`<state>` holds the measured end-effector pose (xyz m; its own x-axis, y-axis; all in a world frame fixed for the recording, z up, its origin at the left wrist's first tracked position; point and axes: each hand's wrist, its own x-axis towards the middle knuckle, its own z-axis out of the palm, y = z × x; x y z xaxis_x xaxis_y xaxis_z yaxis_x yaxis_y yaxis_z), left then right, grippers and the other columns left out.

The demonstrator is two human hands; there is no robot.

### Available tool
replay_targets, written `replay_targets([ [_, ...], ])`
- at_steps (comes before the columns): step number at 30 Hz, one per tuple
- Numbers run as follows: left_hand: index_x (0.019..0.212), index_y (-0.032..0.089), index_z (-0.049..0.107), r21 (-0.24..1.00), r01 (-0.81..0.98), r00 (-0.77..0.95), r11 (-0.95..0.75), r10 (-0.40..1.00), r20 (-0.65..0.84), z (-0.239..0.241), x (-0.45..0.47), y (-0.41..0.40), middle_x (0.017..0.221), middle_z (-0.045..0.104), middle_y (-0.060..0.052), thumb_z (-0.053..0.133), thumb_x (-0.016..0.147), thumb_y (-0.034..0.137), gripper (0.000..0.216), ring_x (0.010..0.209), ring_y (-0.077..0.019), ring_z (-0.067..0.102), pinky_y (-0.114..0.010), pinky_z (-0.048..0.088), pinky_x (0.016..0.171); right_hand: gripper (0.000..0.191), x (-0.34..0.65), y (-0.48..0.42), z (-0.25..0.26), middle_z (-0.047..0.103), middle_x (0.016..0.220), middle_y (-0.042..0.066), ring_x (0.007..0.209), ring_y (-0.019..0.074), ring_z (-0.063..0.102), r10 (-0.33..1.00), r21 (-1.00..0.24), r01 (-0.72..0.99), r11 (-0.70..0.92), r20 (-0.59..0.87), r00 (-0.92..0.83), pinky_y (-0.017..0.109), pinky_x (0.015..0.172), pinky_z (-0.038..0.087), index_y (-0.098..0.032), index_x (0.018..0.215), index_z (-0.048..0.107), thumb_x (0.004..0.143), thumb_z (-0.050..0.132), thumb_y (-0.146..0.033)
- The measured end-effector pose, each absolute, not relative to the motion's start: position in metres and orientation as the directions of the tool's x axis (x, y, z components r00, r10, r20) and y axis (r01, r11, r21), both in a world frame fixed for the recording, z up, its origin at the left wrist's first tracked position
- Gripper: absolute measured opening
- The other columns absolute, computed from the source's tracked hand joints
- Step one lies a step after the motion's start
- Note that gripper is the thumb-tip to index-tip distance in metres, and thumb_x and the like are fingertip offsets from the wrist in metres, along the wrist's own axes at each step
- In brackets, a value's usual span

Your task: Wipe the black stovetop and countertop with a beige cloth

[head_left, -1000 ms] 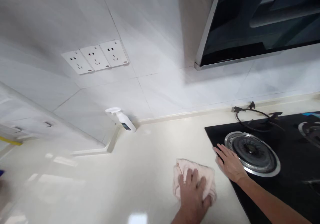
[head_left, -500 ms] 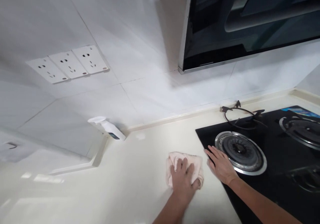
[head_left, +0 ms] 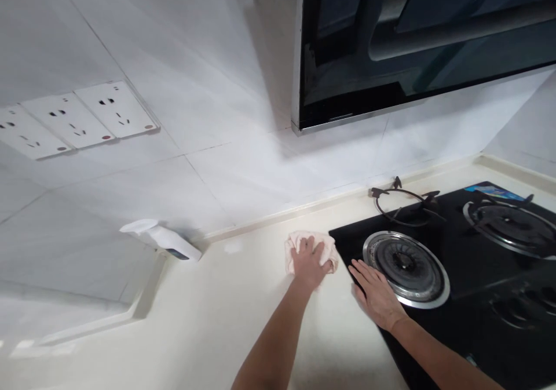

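My left hand (head_left: 310,264) presses down on a folded pale pink cloth (head_left: 292,250), its fingers curled over the top. The cloth lies flat on the cream countertop (head_left: 217,314), close to the left corner of the black gas stove (head_left: 345,236). On the stove's left edge rests my right hand (head_left: 376,295), palm down, fingers stretched out and holding nothing. Just beyond its fingers is a round burner (head_left: 406,268) with a shiny metal ring, its pan support taken off.
A loose black pan support (head_left: 402,207) stands at the stove's back edge. To the left, a white spray bottle (head_left: 167,240) is by the wall. Sockets (head_left: 115,110) line the wall, and a dark range hood (head_left: 347,88) overhangs the stove.
My left hand has slid the cloth away from me along the counter, toward the back wall. My right hand stays on the stove edge. The view has shifted slightly to the right.
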<state>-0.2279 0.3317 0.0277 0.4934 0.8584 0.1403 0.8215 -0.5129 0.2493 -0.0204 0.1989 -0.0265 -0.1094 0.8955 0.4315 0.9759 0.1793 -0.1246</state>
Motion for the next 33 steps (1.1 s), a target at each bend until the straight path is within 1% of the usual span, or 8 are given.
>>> replay_targets([
  [5, 0.145, 0.032, 0.059, 0.192, 0.903, 0.356, -0.385, 0.919, 0.169, 0.033, -0.270, 0.358, 0.163, 0.046, -0.010, 0.053, 0.096, 0.054, 0.053, 0.149, -0.0397, 0.035, -0.065, 0.033, 0.112, 0.047, -0.021, 0.199, -0.023, 0.056, 0.154, 0.008, 0.144, 0.0258, 0.050, 0.900, -0.126, 0.978, 0.167, 0.424, -0.100, 0.043, 0.114, 0.038, -0.020, 0.144, 0.059, 0.100, 0.045, -0.030],
  [11, 0.144, 0.028, 0.059, 0.107, 0.983, 0.130, -0.151, 0.974, 0.183, 0.044, -0.364, 0.360, 0.161, 0.046, -0.014, 0.053, 0.097, 0.049, 0.052, 0.149, -0.0395, 0.034, -0.067, 0.037, 0.110, 0.047, -0.019, 0.199, -0.026, 0.056, 0.154, 0.009, 0.144, 0.0263, 0.049, 0.900, -0.136, 0.976, 0.170, 0.425, -0.098, 0.043, 0.115, 0.038, -0.019, 0.144, 0.060, 0.100, 0.047, -0.033],
  [17, 0.143, 0.028, 0.060, 0.059, 0.995, -0.096, 0.086, 0.976, 0.196, 0.059, -0.464, 0.322, 0.158, 0.049, -0.014, 0.046, 0.099, 0.048, 0.051, 0.149, -0.0379, 0.035, -0.067, 0.041, 0.108, 0.047, -0.017, 0.200, -0.031, 0.059, 0.152, 0.009, 0.142, 0.0275, 0.052, 0.887, -0.130, 0.974, 0.187, 0.448, -0.111, 0.044, 0.112, 0.040, -0.021, 0.142, 0.062, 0.100, 0.045, -0.034],
  [20, 0.143, 0.024, 0.060, 0.047, 0.984, -0.180, 0.174, 0.962, 0.207, 0.061, -0.501, 0.289, 0.157, 0.050, -0.015, 0.043, 0.099, 0.046, 0.052, 0.149, -0.0375, 0.035, -0.066, 0.042, 0.109, 0.047, -0.017, 0.200, -0.033, 0.059, 0.152, 0.010, 0.141, 0.0280, 0.053, 0.883, -0.119, 0.975, 0.188, 0.455, -0.114, 0.045, 0.112, 0.041, -0.020, 0.141, 0.062, 0.101, 0.045, -0.035],
  [22, 0.142, 0.025, 0.060, 0.023, 0.974, -0.225, 0.226, 0.948, 0.226, 0.058, -0.516, 0.267, 0.156, 0.051, -0.014, 0.043, 0.099, 0.046, 0.051, 0.148, -0.0362, 0.035, -0.064, 0.043, 0.109, 0.047, -0.017, 0.200, -0.034, 0.059, 0.151, 0.010, 0.141, 0.0282, 0.053, 0.882, -0.113, 0.976, 0.186, 0.456, -0.115, 0.045, 0.112, 0.041, -0.019, 0.141, 0.063, 0.101, 0.045, -0.036],
  [28, 0.138, 0.028, 0.065, -0.026, 0.952, -0.282, 0.306, 0.905, 0.320, 0.042, -0.503, 0.213, 0.148, 0.059, -0.013, 0.048, 0.098, 0.045, 0.046, 0.143, -0.0360, 0.043, -0.063, 0.043, 0.109, 0.049, -0.015, 0.199, -0.039, 0.057, 0.153, 0.010, 0.141, 0.0288, 0.052, 0.888, -0.117, 0.975, 0.187, 0.445, -0.117, 0.047, 0.113, 0.040, -0.019, 0.142, 0.062, 0.100, 0.044, -0.036],
  [30, 0.138, 0.027, 0.065, -0.043, 0.959, -0.255, 0.282, 0.915, 0.312, 0.038, -0.484, 0.202, 0.148, 0.059, -0.014, 0.049, 0.098, 0.044, 0.046, 0.143, -0.0378, 0.043, -0.064, 0.043, 0.109, 0.049, -0.013, 0.199, -0.041, 0.057, 0.153, 0.011, 0.141, 0.0295, 0.052, 0.888, -0.115, 0.975, 0.190, 0.444, -0.121, 0.047, 0.113, 0.040, -0.019, 0.142, 0.062, 0.100, 0.044, -0.038],
  [33, 0.141, 0.029, 0.064, -0.034, 0.984, -0.158, 0.175, 0.943, 0.292, 0.030, -0.446, 0.188, 0.151, 0.058, -0.014, 0.052, 0.098, 0.041, 0.046, 0.145, -0.0400, 0.043, -0.065, 0.041, 0.109, 0.050, -0.011, 0.199, -0.044, 0.058, 0.153, 0.011, 0.142, 0.0290, 0.052, 0.886, -0.099, 0.975, 0.197, 0.443, -0.134, 0.046, 0.113, 0.039, -0.018, 0.142, 0.061, 0.100, 0.043, -0.040],
])
